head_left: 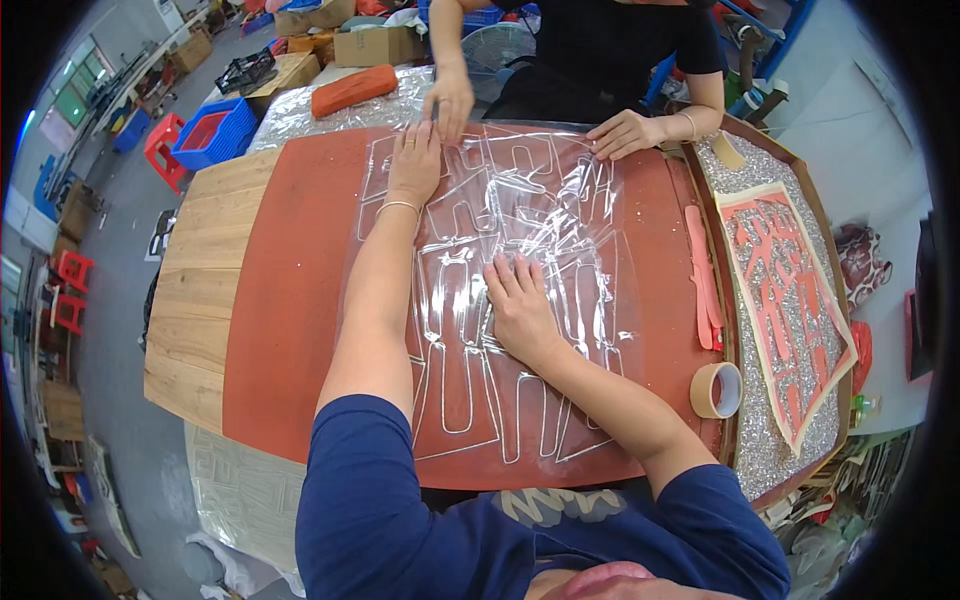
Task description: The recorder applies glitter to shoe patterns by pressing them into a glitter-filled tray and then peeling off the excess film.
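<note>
A clear plastic sheet point(455, 385) with silvery outlines of long rounded shapes lies over a reddish-brown mat point(290, 270). My left hand point(415, 168) is stretched far forward and rests flat on the sheet's far left part, fingers extended. Nearer to me, my right hand point(522, 310) presses flat on the middle of the sheet, its fingers slightly spread. Neither hand grips anything. Opposite me, a co-worker's hand point(450, 103) is close beside my left fingertips, and the co-worker's other hand point(628, 135) touches the sheet's far right corner. Bright glare hides parts of the sheet's middle.
At the mat's right edge lie a pink strip-like piece point(702, 275) and a tan tape roll point(704, 390). Beyond them, a glittery silver board point(745, 440) bears a tape-edged panel of pink shapes point(775, 300). Wooden boards point(205, 310) extend left; blue crates point(215, 137) stand far left.
</note>
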A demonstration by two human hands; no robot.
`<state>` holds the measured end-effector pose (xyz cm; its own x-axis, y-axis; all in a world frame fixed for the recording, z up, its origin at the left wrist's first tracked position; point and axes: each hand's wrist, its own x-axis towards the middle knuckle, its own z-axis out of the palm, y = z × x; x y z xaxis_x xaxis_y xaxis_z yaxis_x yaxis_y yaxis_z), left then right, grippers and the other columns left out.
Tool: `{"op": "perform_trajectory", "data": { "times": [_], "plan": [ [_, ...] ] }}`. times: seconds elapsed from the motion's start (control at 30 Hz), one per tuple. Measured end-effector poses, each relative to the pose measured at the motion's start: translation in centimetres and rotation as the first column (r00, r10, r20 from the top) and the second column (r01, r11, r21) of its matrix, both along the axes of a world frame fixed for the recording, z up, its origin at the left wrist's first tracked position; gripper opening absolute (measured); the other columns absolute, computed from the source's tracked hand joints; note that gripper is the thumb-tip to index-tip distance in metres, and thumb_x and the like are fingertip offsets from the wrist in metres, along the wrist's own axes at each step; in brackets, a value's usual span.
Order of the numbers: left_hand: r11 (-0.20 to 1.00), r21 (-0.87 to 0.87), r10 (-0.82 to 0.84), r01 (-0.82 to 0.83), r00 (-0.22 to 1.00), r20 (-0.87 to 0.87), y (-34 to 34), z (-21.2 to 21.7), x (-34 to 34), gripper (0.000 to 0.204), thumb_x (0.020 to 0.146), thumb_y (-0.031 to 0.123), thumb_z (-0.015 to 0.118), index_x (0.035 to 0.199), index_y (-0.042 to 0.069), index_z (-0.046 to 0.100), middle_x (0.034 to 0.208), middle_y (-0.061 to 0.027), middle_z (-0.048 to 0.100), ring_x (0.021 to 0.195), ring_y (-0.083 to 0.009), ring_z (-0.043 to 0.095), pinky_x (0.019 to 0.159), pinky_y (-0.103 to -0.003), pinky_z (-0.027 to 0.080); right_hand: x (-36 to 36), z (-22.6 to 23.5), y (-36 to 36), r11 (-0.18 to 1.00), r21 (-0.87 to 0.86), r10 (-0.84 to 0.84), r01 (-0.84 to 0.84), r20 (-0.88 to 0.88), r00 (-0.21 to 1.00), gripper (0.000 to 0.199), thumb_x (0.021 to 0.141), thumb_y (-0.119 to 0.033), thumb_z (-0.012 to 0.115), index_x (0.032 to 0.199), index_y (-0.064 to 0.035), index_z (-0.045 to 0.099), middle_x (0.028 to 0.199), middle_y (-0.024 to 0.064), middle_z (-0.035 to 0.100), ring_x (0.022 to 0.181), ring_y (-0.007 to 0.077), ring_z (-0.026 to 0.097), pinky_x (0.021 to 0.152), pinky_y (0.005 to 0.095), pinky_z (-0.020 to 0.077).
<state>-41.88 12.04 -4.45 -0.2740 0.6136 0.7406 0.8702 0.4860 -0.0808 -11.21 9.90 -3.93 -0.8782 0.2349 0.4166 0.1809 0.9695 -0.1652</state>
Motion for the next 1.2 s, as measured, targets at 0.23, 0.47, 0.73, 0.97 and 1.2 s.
{"op": "perform_trajectory", "data": {
  "times": [0.23, 0.47, 0.73, 0.97, 1.2],
  "plan": [
    [0.947, -0.043, -0.32, 0.317, 0.935, -0.153, 0.0, 0.5, 0.2, 0.025, 0.083, 0.014, 0.055, 0.106, 0.01, 0.061, 0.119, -0.0092, 0.054, 0.114, -0.0267, 0.051, 0.098, -0.039, 0.04, -0.1, -0.5, 0.3, 0.999, 0.042, 0.001, 0.003, -0.079, 0.997, 0.053, 0.075, -0.004, 0.051, 0.127, 0.0055, 0.05, 0.129, 0.0261, 0.05, 0.119, 0.0478, 0.046, 0.104, 0.0588, 0.0295],
    [0.887, -0.144, -0.46, 0.438, 0.857, -0.233, 0.2, 0.6, -0.4, 0.019, 0.083, 0.015, 0.053, 0.1, 0.01, 0.061, 0.117, -0.0082, 0.059, 0.114, -0.0223, 0.054, 0.096, -0.037, 0.042, 0.0, -0.2, 0.1, 0.999, 0.029, -0.014, 0.018, -0.115, 0.993, 0.047, 0.079, -0.005, 0.051, 0.125, 0.0037, 0.053, 0.128, 0.0239, 0.052, 0.118, 0.0464, 0.048, 0.104, 0.0564, 0.0311],
    [0.841, -0.371, -0.507, 0.394, 0.813, -0.287, -0.6, 2.1, -2.2, 0.021, 0.082, 0.018, 0.055, 0.101, 0.01, 0.062, 0.099, -0.0044, 0.059, 0.099, -0.0221, 0.056, 0.089, -0.036, 0.044, 0.1, -0.3, 0.0, 0.997, 0.05, -0.057, 0.066, -0.16, 0.985, 0.045, 0.079, -0.006, 0.05, 0.123, 0.0013, 0.055, 0.126, 0.0203, 0.056, 0.117, 0.0448, 0.049, 0.103, 0.055, 0.0326],
    [0.808, -0.562, -0.185, 0.179, 0.982, 0.047, 1.0, 2.2, 0.4, 0.022, 0.091, 0.015, 0.047, 0.093, 0.007, 0.067, 0.102, -0.0144, 0.067, 0.098, -0.0247, 0.066, 0.077, -0.037, 0.053, 0.0, -0.7, 0.1, 0.998, 0.049, -0.033, 0.043, -0.194, 0.98, 0.042, 0.08, -0.007, 0.051, 0.121, 0.001, 0.057, 0.123, 0.0188, 0.058, 0.117, 0.0423, 0.05, 0.102, 0.0546, 0.0335],
    [0.805, -0.592, -0.029, 0.022, 1.0, -0.002, -2.1, 2.3, 5.8, 0.016, 0.086, 0.013, 0.052, 0.087, 0.009, 0.067, 0.082, -0.0098, 0.07, 0.079, -0.0249, 0.069, 0.066, -0.036, 0.053, 3.1, -1.1, 0.8, 0.997, 0.05, -0.054, 0.063, -0.176, 0.983, 0.029, 0.085, -0.01, 0.056, 0.113, -0.004, 0.061, 0.118, 0.0146, 0.062, 0.112, 0.0378, 0.054, 0.101, 0.0496, 0.0368]
  ]
}}
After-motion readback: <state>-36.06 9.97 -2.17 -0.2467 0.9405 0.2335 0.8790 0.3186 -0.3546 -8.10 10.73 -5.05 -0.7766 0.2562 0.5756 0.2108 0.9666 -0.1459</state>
